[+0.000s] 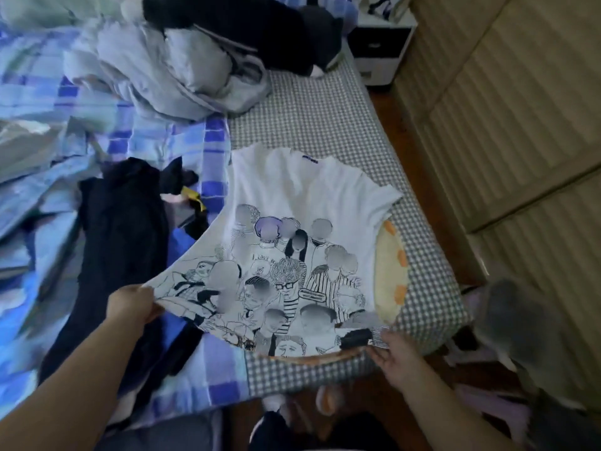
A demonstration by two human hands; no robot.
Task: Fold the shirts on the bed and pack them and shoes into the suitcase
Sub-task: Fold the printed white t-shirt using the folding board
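White shirt [302, 203] with a big black-and-white crowd drawing on it is spread out on the checked sheet [312, 122] near the bed's corner, collar pointing away. Left hand [131, 304] has its fingers curled, pinching the hem's left corner; right hand [395, 356] pinches the right corner. A dark garment [120, 242] lies just to the left on the blue plaid blanket [39, 92], and a grey pile of clothes [169, 73] sits further up.

White printed shirt [302, 203] spread flat on bed [325, 125].
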